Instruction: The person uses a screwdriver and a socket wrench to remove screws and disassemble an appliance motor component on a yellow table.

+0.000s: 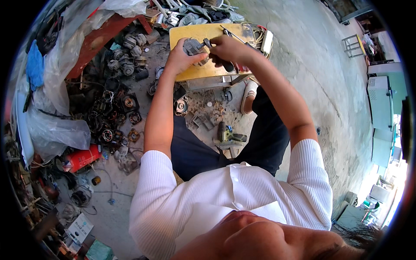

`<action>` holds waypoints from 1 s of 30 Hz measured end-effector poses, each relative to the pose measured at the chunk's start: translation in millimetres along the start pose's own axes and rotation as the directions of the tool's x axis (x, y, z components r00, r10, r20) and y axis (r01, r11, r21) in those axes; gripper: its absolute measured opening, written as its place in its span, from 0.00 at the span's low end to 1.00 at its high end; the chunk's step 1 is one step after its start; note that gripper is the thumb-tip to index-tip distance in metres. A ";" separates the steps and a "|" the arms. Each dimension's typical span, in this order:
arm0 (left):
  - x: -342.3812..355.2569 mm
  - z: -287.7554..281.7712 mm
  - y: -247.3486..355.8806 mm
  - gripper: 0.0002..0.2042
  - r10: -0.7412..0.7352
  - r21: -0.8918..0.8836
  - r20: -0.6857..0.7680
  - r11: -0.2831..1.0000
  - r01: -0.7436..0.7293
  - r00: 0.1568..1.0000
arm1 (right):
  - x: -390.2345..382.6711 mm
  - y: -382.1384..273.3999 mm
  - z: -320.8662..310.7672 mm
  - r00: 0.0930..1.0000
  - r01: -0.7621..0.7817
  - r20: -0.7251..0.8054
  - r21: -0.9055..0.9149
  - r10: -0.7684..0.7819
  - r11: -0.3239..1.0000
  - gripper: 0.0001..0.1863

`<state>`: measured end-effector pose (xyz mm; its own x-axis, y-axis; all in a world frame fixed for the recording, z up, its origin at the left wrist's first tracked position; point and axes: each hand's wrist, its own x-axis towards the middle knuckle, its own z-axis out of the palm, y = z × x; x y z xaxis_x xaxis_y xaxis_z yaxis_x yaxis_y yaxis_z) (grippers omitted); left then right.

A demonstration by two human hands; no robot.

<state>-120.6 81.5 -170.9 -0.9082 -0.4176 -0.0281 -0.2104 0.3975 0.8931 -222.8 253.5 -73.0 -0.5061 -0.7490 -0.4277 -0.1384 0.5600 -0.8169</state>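
Over the small yellow table [190, 33], my left hand [183, 60] is wrapped round a grey metal motor part [192, 46], thumb pressing its near side. My right hand [226, 48] is closed just right of it, its fingers at a small dark piece [207, 42] by the motor part's end. Whether that piece is a tool or the part's shaft I cannot tell. Beneath the right hand a black handle [228, 66] shows on the table. A long thin tool [226, 31] lies behind the hand, partly hidden by it.
A white power strip [267, 42] with cables sits at the table's right edge. Between my legs lies a green and black cordless drill [229, 133]. Several old motor parts [128, 102] cover the floor to the left, with a red cylinder [82, 158] and plastic sheeting [56, 130] beyond.
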 end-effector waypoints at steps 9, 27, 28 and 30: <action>-3.8 -5.0 2.8 0.49 -0.002 -0.011 0.003 1.000 0.002 1.000 | -13.9 1.6 16.1 0.984 0.117 -0.105 -0.235 -0.145 0.965 0.15; -6.2 3.2 12.3 0.45 0.254 0.231 -0.158 0.949 -0.215 0.954 | 28.4 121.3 23.2 0.560 0.476 -0.753 -0.051 -0.347 0.878 0.27; -6.5 4.6 11.1 0.45 0.320 0.302 -0.198 0.919 -0.253 0.927 | 23.7 112.6 18.8 0.677 0.424 -0.696 0.101 -0.241 0.900 0.26; -7.1 7.6 11.1 0.45 0.456 0.438 -0.194 0.833 -0.339 0.869 | 13.0 98.7 7.0 0.858 0.258 -0.513 0.375 -0.032 0.890 0.25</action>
<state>-119.2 95.1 -164.2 -0.8146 -0.3400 0.4699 -0.0255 0.8303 0.5567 -237.1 296.6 -161.9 -0.8665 -0.4785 -0.1420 0.0657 0.1726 -0.9828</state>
